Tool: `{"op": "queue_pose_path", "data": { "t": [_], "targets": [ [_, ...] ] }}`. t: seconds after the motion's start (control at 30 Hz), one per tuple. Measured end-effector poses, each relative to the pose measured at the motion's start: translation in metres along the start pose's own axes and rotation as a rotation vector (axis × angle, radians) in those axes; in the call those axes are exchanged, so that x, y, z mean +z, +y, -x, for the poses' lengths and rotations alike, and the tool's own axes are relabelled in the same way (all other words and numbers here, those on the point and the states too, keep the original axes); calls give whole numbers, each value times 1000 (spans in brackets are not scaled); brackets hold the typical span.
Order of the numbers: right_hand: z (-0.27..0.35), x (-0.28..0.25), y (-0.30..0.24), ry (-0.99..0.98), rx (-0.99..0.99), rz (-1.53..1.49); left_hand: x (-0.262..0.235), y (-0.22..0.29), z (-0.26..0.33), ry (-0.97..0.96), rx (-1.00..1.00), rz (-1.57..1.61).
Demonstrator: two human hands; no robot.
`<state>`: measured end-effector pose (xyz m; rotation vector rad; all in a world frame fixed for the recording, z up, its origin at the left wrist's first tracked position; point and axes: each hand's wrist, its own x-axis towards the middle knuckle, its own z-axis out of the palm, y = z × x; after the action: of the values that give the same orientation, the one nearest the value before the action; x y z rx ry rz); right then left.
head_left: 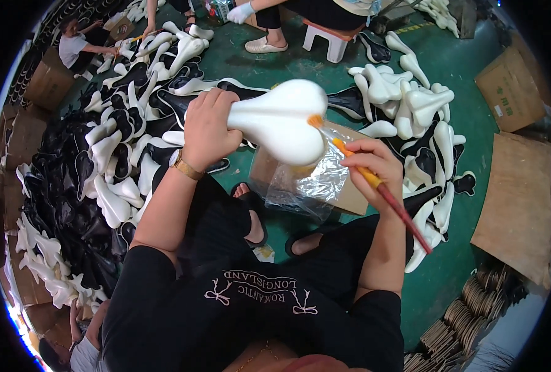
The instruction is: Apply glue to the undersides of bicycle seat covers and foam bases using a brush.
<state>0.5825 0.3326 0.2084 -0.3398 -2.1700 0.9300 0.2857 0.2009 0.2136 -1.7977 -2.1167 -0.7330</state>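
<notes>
My left hand (pixel 210 124) is closed round the narrow nose of a white bicycle saddle pad (pixel 288 121), whose wide two-lobed end points right. A paintbrush (pixel 387 192) with a red and yellow handle is in my right hand (pixel 374 170), gripped between thumb and fingers. The orange bristle tip meets the notch between the two lobes. Beneath the pad stands a cardboard box (pixel 349 201) with a clear plastic bag (pixel 306 192) over it. Whether the bristles carry any liquid cannot be made out.
White and black saddle parts (pixel 111 149) lie heaped on the left, with another pile (pixel 405 102) on the right. Across from me a person sits on a stool (pixel 328 40), wearing a glove (pixel 241 12). More people work at the left. Cartons (pixel 511 90) stand at the right.
</notes>
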Motion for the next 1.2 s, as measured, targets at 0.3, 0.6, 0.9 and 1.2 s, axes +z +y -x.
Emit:
{"op": "queue_pose_path", "data": {
  "t": [0.3,0.6,0.9,1.2],
  "targets": [
    [5,-28,7,62,57,17,7,-4,-5,41,30,-30],
    [47,-75,56,593,377,-297,38,70,-93,-8,29,860],
    [47,-70,55,283,274,-238,29,-40,-77,-186,-50,908],
    [33,-49,87,462,461,-546,95,-268,187,-421,-1035,129]
  ]
}}
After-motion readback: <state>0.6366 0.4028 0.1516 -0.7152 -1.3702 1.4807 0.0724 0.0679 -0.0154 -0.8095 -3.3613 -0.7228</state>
